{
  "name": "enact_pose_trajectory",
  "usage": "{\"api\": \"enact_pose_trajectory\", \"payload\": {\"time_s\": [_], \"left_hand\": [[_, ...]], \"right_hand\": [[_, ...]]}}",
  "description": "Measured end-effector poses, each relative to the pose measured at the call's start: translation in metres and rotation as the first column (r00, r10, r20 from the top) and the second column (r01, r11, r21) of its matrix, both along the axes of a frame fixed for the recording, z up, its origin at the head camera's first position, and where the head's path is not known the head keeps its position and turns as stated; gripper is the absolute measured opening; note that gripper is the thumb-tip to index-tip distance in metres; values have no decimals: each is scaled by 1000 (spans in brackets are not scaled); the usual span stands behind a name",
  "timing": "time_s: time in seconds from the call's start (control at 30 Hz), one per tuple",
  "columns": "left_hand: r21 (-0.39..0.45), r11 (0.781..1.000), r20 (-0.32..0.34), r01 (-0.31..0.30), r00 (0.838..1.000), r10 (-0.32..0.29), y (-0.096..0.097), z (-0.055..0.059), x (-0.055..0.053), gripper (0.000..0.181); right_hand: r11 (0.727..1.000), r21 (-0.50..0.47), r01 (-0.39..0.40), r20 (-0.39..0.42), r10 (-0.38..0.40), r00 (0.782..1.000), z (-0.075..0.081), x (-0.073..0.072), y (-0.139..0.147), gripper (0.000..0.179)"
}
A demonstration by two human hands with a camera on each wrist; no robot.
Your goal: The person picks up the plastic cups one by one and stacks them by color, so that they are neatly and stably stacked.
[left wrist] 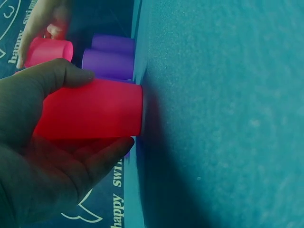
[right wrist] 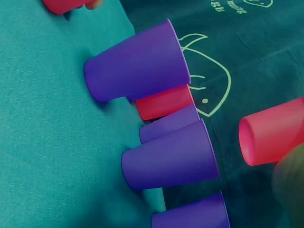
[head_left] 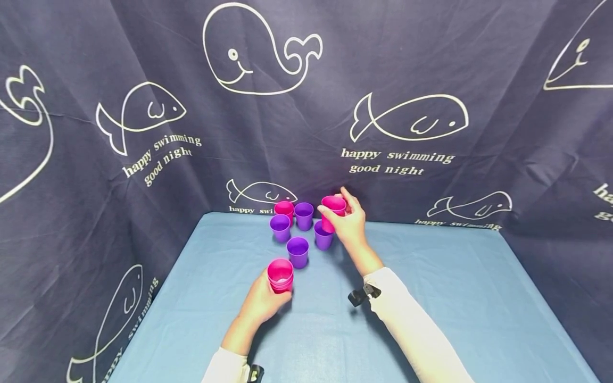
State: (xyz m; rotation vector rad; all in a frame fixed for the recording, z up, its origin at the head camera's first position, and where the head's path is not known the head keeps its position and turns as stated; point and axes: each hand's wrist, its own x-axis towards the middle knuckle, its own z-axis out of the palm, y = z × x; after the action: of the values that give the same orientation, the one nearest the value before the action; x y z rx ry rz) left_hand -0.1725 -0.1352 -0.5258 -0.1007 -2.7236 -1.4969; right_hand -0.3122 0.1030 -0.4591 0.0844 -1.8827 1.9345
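Observation:
My left hand grips a small stack of pink cups, mouths up, low over the table; thumb and fingers wrap its sides in the left wrist view. Farther back, my right hand holds one pink cup between thumb and fingers. That cup is raised and overlaps a purple cup in the head view; the right wrist view shows it well above the purple rims. Between the hands stands a purple cup, upright, just beyond the left hand's stack.
Two more purple cups stand close together toward the back. Behind them another pink cup is upright near the table's far edge. A dark fabric wall with fish drawings rises behind the blue tabletop.

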Motion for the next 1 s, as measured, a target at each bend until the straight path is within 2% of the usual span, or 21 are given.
{"api": "enact_pose_trajectory", "payload": {"time_s": [0.13, 0.4, 0.73, 0.87, 1.0], "left_hand": [[1, 1000, -3, -1, 1000, 1, 0, 0, 0, 63], [-38, 999, -9, 1, 1000, -1, 3, 3, 2, 64], [-58, 998, -12, 21, 1000, -21, 7, 7, 4, 66], [-80, 996, -31, 28, 999, -30, 10, 7, 3, 64], [-112, 993, -48, 26, 998, -32, 11, 6, 2, 62]], "right_hand": [[998, 49, -27, 70, 23, 997, -1, 8, -2, 78], [992, 103, -79, 86, 70, 994, -5, 20, -5, 68], [985, 107, -134, 108, 123, 987, -8, 33, -7, 68], [982, 73, -175, 93, 168, 981, -5, 38, -10, 68], [969, 42, -242, 94, 238, 967, -3, 43, -14, 71]]}}
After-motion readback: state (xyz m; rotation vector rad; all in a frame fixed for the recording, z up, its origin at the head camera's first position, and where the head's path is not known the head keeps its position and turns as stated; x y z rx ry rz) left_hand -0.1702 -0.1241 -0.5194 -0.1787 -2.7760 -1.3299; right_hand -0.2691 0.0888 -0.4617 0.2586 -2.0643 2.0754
